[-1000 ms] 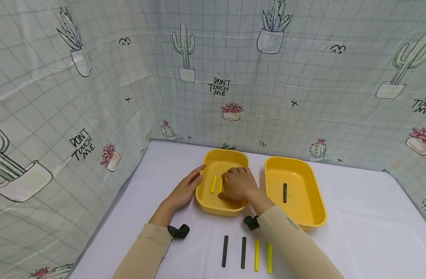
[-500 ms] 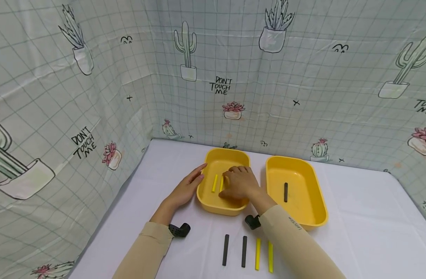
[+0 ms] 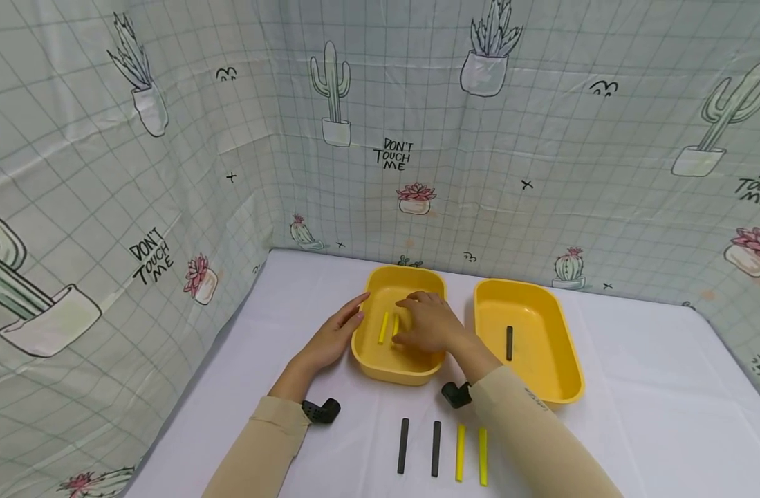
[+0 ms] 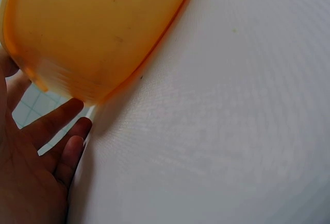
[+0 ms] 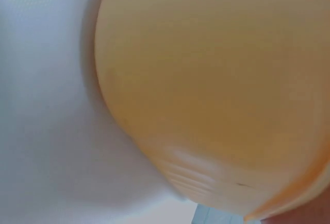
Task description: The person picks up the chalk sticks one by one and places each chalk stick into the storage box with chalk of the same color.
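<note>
My left hand (image 3: 331,340) rests against the left side of the left yellow tray (image 3: 388,377), fingers extended along its wall; the left wrist view shows these fingers (image 4: 54,123) at the tray's end. Over that tray reaches my right hand (image 3: 431,322), thumb and fingers spread apart around a short yellow stick (image 3: 395,324) that lies on the tray floor. A second yellow stick (image 3: 383,328) lies parallel to it on the left. In the right wrist view, the tray wall (image 5: 216,95) fills most of the picture and the hand is mostly hidden.
The right yellow tray (image 3: 544,373) holds one black stick (image 3: 509,343). In front of the trays, two black sticks, the left one (image 3: 403,446) and the right one (image 3: 436,449), lie beside two yellow sticks (image 3: 460,453) on the white cloth (image 3: 653,401). Patterned fabric (image 3: 541,138) hangs behind.
My right hand has lifted slightly and shifted a little right, its thumb and fingers drawing back from the yellow stick, which stays in the tray. The left hand keeps its place.
</note>
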`<act>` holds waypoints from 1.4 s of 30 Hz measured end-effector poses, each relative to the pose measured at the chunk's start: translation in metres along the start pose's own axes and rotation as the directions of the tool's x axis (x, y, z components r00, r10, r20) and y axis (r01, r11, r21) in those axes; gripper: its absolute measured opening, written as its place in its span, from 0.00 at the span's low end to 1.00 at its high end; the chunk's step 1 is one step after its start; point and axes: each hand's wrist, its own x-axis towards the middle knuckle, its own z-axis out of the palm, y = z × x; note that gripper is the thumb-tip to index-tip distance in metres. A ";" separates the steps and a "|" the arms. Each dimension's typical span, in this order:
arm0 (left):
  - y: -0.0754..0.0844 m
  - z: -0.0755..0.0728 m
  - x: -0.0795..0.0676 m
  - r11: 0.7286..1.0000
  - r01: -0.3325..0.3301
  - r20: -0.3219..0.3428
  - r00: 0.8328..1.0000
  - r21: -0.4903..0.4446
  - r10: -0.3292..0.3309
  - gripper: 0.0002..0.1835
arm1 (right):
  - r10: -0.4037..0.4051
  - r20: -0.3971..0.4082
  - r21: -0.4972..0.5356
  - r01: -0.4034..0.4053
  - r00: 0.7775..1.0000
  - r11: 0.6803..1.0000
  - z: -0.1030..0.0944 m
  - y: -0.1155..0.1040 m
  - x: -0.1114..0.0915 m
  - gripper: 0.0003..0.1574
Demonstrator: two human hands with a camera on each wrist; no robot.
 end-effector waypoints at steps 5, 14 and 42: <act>0.000 0.001 0.000 1.000 0.017 -0.005 1.000 -0.003 -0.017 0.25 | -0.022 -0.016 0.038 0.022 1.000 0.999 -0.003 0.001 -0.006 0.43; 0.003 0.001 -0.001 1.000 0.012 -0.002 1.000 0.003 -0.012 0.26 | -0.051 -0.033 0.091 0.054 0.998 0.994 -0.014 0.001 -0.026 0.42; 0.002 0.004 0.001 1.000 0.027 -0.028 0.999 0.014 -0.026 0.25 | -0.148 -0.143 0.128 0.167 0.979 0.978 -0.025 0.007 -0.105 0.45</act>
